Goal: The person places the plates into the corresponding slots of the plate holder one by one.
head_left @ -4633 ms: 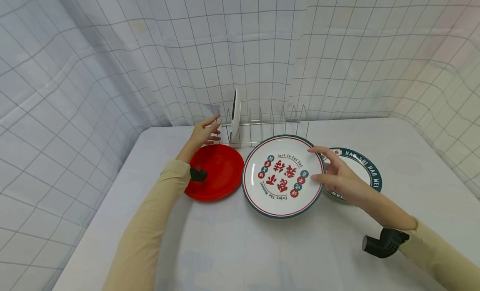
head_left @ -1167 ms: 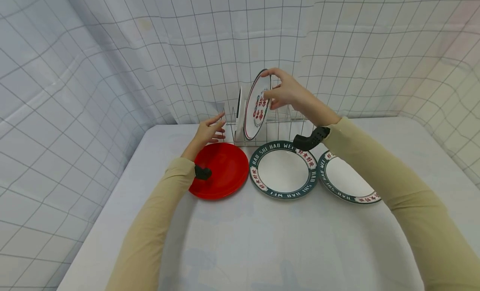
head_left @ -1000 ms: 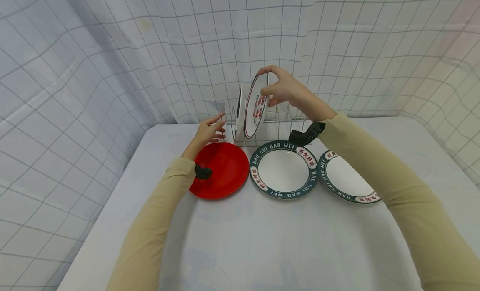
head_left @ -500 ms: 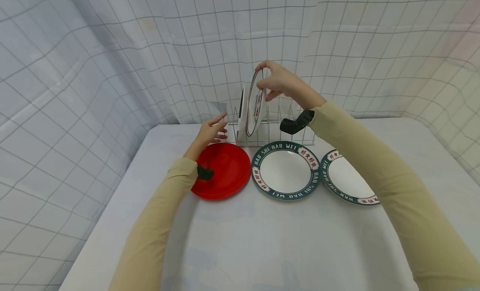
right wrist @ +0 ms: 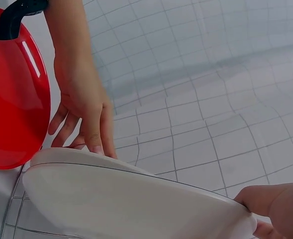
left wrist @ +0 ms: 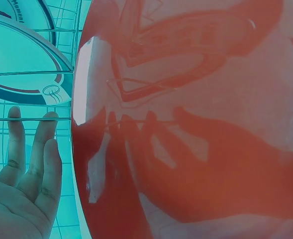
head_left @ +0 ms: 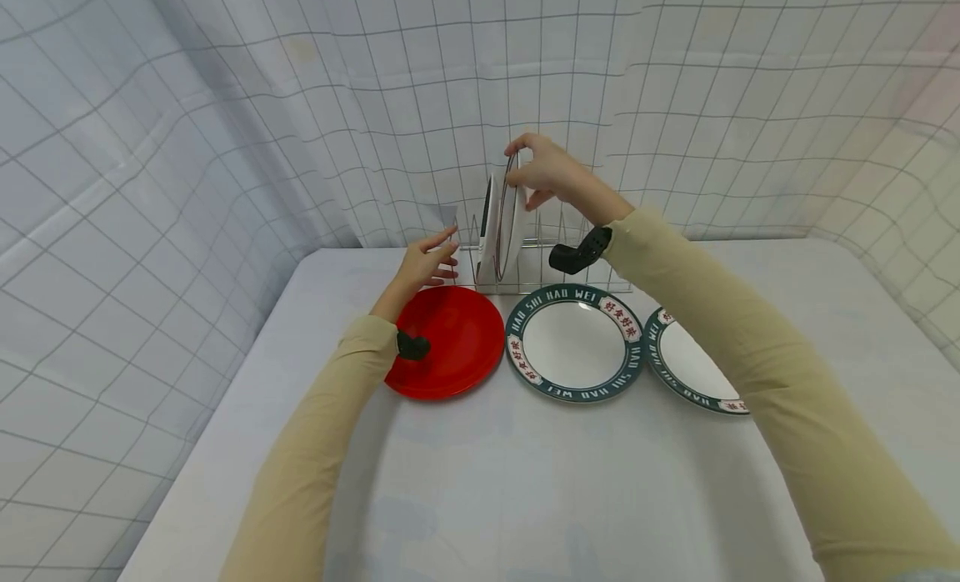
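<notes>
My right hand (head_left: 551,172) pinches the upper rim of a white plate (head_left: 512,232) between thumb and fingers. That plate stands nearly upright, edge-on to the head view, in a wire dish rack (head_left: 540,293). Close on its left stands another white plate (head_left: 487,228), leaning slightly; the right wrist view shows the held plate (right wrist: 136,199) overlapping it. At the rack's left end, my left hand (head_left: 422,267) has its fingers extended, and in the left wrist view the fingertips (left wrist: 49,117) meet a rack wire.
A red plate (head_left: 457,340) lies flat below my left hand. Beside it are two plates with green lettered rims, one in the middle (head_left: 576,348) and one at right (head_left: 693,361), partly hidden by my right sleeve (head_left: 750,340). Grid-patterned cloth (head_left: 375,107) surrounds the white table (head_left: 525,482).
The plate in my right hand was lifted from the middle plate, carried to the rack, turned upright and lowered beside the other plate. My left hand has stayed at the rack's left end.
</notes>
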Tool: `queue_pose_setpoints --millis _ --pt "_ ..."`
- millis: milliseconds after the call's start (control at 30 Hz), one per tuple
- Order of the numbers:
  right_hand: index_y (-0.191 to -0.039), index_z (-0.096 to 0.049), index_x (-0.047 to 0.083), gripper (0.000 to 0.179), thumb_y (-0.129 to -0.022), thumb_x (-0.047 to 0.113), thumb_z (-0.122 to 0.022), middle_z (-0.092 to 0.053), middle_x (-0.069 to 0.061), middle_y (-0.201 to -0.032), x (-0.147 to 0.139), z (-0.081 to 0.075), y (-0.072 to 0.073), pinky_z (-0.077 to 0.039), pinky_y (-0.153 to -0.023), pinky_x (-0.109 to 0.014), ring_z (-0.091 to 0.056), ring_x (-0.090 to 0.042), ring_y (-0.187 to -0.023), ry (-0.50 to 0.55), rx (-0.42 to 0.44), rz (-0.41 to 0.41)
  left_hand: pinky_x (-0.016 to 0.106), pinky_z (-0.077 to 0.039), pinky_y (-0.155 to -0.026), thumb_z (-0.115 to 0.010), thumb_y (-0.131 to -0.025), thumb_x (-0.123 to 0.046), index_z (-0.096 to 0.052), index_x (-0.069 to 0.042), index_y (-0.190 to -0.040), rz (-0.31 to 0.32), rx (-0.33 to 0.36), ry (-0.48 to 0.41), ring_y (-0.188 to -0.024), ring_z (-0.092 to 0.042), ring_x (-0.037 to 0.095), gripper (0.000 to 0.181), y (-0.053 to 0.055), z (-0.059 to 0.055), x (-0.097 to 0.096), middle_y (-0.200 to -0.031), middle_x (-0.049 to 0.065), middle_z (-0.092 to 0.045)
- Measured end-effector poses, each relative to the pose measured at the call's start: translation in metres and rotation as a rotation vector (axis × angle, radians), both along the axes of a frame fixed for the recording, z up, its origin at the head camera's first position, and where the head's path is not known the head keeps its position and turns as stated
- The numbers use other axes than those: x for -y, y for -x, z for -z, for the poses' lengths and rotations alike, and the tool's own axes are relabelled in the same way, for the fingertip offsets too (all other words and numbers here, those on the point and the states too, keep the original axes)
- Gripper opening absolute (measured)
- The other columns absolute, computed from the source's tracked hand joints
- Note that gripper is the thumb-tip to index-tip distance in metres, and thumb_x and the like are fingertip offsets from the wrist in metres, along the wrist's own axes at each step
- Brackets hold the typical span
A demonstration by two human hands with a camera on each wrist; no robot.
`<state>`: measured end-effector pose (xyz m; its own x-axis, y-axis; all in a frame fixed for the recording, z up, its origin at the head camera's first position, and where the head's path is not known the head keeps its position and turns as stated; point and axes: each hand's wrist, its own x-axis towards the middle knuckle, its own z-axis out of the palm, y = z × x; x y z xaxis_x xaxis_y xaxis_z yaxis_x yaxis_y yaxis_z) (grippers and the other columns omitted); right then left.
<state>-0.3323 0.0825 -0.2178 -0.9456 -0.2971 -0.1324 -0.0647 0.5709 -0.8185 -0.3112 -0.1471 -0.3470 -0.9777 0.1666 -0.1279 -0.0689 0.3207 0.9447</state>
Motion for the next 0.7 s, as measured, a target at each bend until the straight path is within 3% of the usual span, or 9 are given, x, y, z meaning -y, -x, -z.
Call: queue_pose_setpoints --millis 167,333,400,567,700 --pt "-0.143 -0.037 0.014 0.051 -0.095 0.01 -0.055 -0.044 -0.018 -0.137 0.0 0.005 0.0 -0.057 -0.062 -0.025 -0.051 -0.012 -0.046 0.014 -0.02 0.007 0.049 -0.052 -0.091 -0.051 -0.1 -0.028 -0.042 -0.026 -0.146 -0.017 -0.024 0.02 -0.098 -0.069 0.036 0.047 0.012 0.015 0.004 -0.122 0.032 -0.06" --pt "-0.141 -0.039 0.014 0.051 -0.094 0.01 -0.056 -0.047 -0.017 -0.134 0.003 0.011 0.004 -0.059 -0.066 -0.028 -0.053 -0.012 -0.051 0.028 -0.027 0.022 0.043 -0.055 -0.087 -0.051 -0.1 -0.032 -0.042 -0.031 -0.145 -0.015 -0.054 0.04 -0.09 -0.073 0.027 0.046 0.017 0.024 0.006 -0.121 0.03 -0.061" --pt "-0.142 -0.038 0.013 0.052 -0.093 0.01 -0.057 -0.047 -0.018 -0.134 0.004 0.015 0.005 -0.059 -0.066 -0.029 -0.055 -0.013 -0.053 0.028 -0.023 0.027 0.046 -0.054 -0.089 -0.051 -0.1 -0.03 -0.042 -0.03 -0.146 -0.013 -0.039 0.027 -0.094 -0.071 0.032 0.046 0.016 0.022 0.005 -0.122 0.031 -0.06" --pt "-0.142 -0.039 0.012 0.053 -0.093 0.01 -0.058 -0.047 -0.019 -0.134 0.005 0.023 0.005 -0.059 -0.073 -0.033 -0.059 -0.017 -0.067 0.042 -0.036 0.039 0.054 -0.047 -0.097 -0.05 -0.101 -0.026 -0.038 -0.022 -0.148 -0.004 0.009 -0.002 -0.109 -0.06 0.047 0.049 0.002 0.004 0.0 -0.126 0.034 -0.056" --pt "-0.143 -0.039 0.012 0.052 -0.094 0.01 -0.058 -0.047 -0.02 -0.134 0.006 0.026 0.004 -0.058 -0.079 -0.038 -0.059 -0.021 -0.081 0.053 -0.058 0.038 0.055 -0.046 -0.099 -0.05 -0.101 -0.026 -0.036 -0.018 -0.149 0.003 0.007 -0.004 -0.111 -0.057 0.049 0.051 -0.004 -0.003 -0.002 -0.127 0.035 -0.055"
